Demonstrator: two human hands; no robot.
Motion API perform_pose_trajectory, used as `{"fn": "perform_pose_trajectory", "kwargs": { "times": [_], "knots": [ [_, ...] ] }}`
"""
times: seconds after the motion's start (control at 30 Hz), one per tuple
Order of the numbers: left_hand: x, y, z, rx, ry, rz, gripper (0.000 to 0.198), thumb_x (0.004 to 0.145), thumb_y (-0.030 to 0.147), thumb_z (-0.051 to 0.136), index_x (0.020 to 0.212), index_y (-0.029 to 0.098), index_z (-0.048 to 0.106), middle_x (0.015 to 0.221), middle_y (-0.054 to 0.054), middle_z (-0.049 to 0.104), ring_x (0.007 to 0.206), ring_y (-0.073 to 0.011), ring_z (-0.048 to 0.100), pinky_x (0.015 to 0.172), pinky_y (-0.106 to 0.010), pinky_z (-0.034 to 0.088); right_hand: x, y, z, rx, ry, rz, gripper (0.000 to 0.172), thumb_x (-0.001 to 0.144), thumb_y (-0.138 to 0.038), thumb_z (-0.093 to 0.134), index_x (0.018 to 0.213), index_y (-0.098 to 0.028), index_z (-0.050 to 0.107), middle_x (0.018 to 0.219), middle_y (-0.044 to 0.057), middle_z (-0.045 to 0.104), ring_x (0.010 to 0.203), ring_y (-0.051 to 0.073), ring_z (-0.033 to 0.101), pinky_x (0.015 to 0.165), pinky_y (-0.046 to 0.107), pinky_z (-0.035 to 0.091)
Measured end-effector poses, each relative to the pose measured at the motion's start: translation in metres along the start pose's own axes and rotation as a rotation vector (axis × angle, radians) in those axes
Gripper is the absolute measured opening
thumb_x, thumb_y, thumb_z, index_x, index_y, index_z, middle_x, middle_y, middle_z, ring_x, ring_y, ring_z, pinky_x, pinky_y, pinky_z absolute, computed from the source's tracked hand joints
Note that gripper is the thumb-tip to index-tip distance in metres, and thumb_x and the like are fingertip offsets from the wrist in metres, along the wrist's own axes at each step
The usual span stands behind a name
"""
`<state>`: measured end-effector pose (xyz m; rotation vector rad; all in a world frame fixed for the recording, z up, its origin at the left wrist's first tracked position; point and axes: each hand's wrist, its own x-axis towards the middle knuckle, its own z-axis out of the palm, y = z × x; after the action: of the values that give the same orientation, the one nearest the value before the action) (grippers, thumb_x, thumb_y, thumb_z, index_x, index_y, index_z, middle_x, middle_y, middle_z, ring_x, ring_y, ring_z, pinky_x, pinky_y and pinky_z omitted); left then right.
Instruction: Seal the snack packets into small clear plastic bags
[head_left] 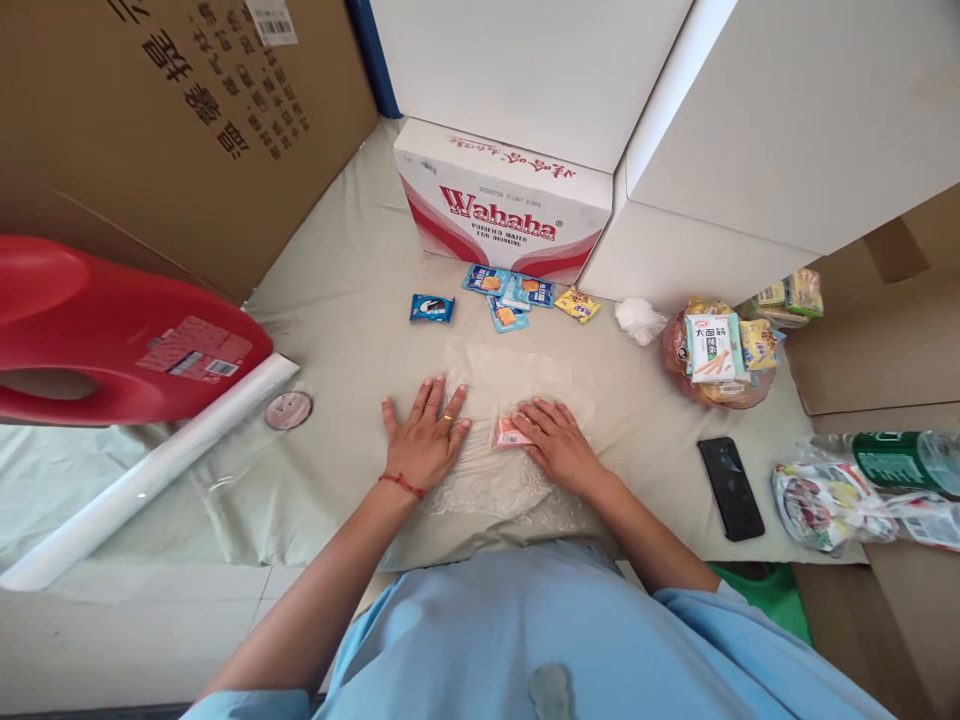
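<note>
A clear plastic sheet (pixel 559 375) lies spread on the cloth in front of me. My left hand (pixel 427 440) rests palm down at its left part, fingers spread, holding nothing. Under my right hand (pixel 556 440) is a small pink-and-white packet (pixel 510 432) on the sheet. The right fingers lie stretched over the packet's right part, hiding it; its left end shows. Beyond the sheet lie a dark blue snack packet (pixel 432 308), several light blue snack packets (pixel 534 291) and a yellow snack packet (pixel 577 304).
A roll of plastic film (pixel 161 465) lies left beside a red jug (pixel 127 340) and a tape roll (pixel 289 410). A Wahaha carton (pixel 502 205) stands behind. To the right are crumpled white plastic (pixel 639 320), a snack-filled bowl (pixel 679 375), a phone (pixel 731 488) and a bottle (pixel 900 462).
</note>
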<state>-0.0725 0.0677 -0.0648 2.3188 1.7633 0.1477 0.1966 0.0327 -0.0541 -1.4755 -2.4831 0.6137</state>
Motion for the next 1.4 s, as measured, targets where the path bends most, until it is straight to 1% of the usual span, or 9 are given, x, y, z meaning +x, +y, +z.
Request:
{"fn": "perform_pose_trajectory", "kwargs": {
  "times": [0.17, 0.37, 0.53, 0.63, 0.73, 0.83, 0.97, 1.1, 1.4],
  "knots": [
    [0.0, 0.003, -0.001, 0.04, -0.041, -0.031, 0.059, 0.108, 0.048, 0.028, 0.163, 0.031, 0.038, 0.176, -0.009, 0.024, 0.162, -0.0329, 0.024, 0.124, -0.079, 0.003, 0.024, 0.009, -0.029, 0.076, 0.08, -0.021, 0.041, 0.106, -0.042, 0.053, 0.137, -0.021, 0.069, 0.15, 0.013, 0.061, 0.146, 0.031, 0.047, 0.121, 0.053, 0.04],
    [0.001, 0.005, -0.005, 0.044, -0.055, -0.042, 0.06, 0.108, 0.05, 0.028, 0.164, 0.031, 0.037, 0.176, -0.007, 0.024, 0.162, -0.0329, 0.024, 0.125, -0.076, 0.007, 0.129, 0.035, -0.067, -0.107, 0.151, 0.355, 0.047, 0.106, -0.046, 0.045, 0.135, -0.015, 0.066, 0.135, 0.019, 0.065, 0.125, 0.034, 0.057, 0.106, 0.048, 0.049],
    [0.001, 0.004, -0.006, 0.041, -0.03, -0.029, 0.06, 0.107, 0.05, 0.029, 0.163, 0.03, 0.039, 0.175, -0.008, 0.026, 0.162, -0.0332, 0.026, 0.125, -0.076, 0.009, 0.209, 0.022, -0.053, -0.268, 0.199, 0.501, 0.066, 0.102, -0.062, 0.049, 0.135, -0.006, 0.061, 0.139, 0.028, 0.059, 0.131, 0.042, 0.049, 0.105, 0.055, 0.045],
    [0.0, 0.002, -0.004, 0.029, -0.005, -0.022, 0.06, 0.107, 0.049, 0.03, 0.163, 0.03, 0.039, 0.174, -0.009, 0.028, 0.161, -0.0336, 0.027, 0.125, -0.076, 0.008, 0.224, 0.01, -0.042, -0.336, 0.228, 0.528, 0.059, 0.105, -0.05, 0.05, 0.134, 0.0, 0.059, 0.138, 0.033, 0.057, 0.131, 0.042, 0.05, 0.101, 0.053, 0.048],
    [0.0, 0.0, -0.001, 0.014, 0.018, 0.001, 0.06, 0.107, 0.048, 0.03, 0.163, 0.029, 0.04, 0.173, -0.01, 0.03, 0.16, -0.0337, 0.029, 0.125, -0.076, 0.006, 0.22, 0.006, -0.043, -0.357, 0.133, 0.486, 0.038, 0.105, -0.02, 0.042, 0.129, 0.001, 0.063, 0.129, 0.033, 0.064, 0.124, 0.037, 0.059, 0.092, 0.044, 0.053],
    [0.001, -0.002, 0.001, 0.001, 0.045, 0.01, 0.061, 0.107, 0.048, 0.029, 0.162, 0.027, 0.042, 0.173, -0.012, 0.032, 0.16, -0.0339, 0.03, 0.125, -0.076, 0.004, 0.202, 0.012, -0.056, -0.371, 0.079, 0.421, 0.037, 0.101, -0.008, 0.039, 0.126, -0.008, 0.068, 0.121, 0.024, 0.071, 0.114, 0.029, 0.066, 0.09, 0.036, 0.054],
    [0.001, -0.001, 0.001, -0.026, 0.057, 0.011, 0.062, 0.106, 0.048, 0.028, 0.161, 0.024, 0.044, 0.172, -0.014, 0.033, 0.159, -0.0354, 0.031, 0.124, -0.077, 0.003, 0.16, 0.036, -0.074, -0.329, 0.197, 0.392, 0.04, 0.106, -0.018, 0.036, 0.132, -0.019, 0.066, 0.127, 0.015, 0.072, 0.115, 0.027, 0.066, 0.091, 0.036, 0.053],
    [0.001, 0.001, 0.0, -0.045, 0.049, 0.002, 0.062, 0.106, 0.048, 0.029, 0.161, 0.025, 0.044, 0.172, -0.012, 0.033, 0.16, -0.0357, 0.03, 0.125, -0.076, 0.003, 0.122, 0.07, -0.075, -0.018, 0.391, 0.391, 0.037, 0.104, -0.025, 0.04, 0.123, -0.019, 0.072, 0.119, 0.01, 0.077, 0.106, 0.025, 0.069, 0.092, 0.034, 0.053],
    [0.001, 0.001, 0.001, -0.027, 0.054, -0.014, 0.06, 0.107, 0.049, 0.029, 0.16, 0.026, 0.045, 0.173, -0.01, 0.032, 0.16, -0.0321, 0.03, 0.127, -0.073, -0.001, 0.095, 0.103, -0.067, 0.13, 0.647, 0.47, 0.037, 0.097, -0.034, 0.047, 0.11, -0.017, 0.077, 0.112, 0.014, 0.077, 0.105, 0.026, 0.067, 0.098, 0.04, 0.051]
  ]
}}
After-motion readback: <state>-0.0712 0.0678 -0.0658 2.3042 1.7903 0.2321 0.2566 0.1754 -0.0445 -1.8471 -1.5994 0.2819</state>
